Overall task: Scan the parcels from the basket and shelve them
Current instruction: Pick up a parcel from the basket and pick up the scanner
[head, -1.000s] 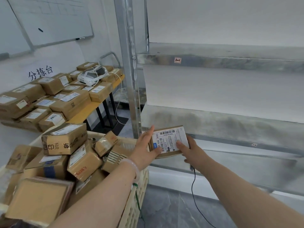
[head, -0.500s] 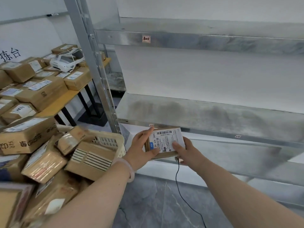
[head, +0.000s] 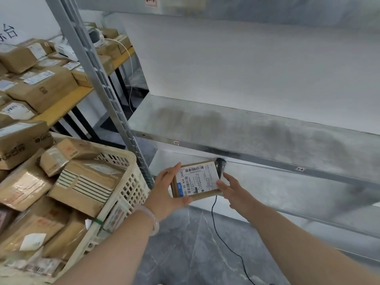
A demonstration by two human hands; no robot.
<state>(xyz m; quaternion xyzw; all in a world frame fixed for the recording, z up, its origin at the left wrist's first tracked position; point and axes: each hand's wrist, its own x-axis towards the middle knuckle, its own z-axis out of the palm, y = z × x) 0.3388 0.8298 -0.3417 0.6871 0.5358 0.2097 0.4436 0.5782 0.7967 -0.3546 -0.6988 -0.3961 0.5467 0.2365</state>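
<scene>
Head view: left hand (head: pixel 168 191) gripping parcel (head: pixel 196 179) by near-left edge, label facing up. Right hand (head: pixel 234 193) touching parcel's right edge, fingers straight. Scanner (head: pixel 220 164) sitting just beyond right fingertips. Probably scanning step; next needing barcode facing scanner, then shelving.

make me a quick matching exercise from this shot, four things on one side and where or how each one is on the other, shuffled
1 labelled parcel
2 scanner
3 basket
4 bracelet

a round the left wrist
b black, poking up behind the parcel's top right corner
c gripped by the left hand
d cream plastic, piled with boxes

Pairs: 1-c, 2-b, 3-d, 4-a
</scene>
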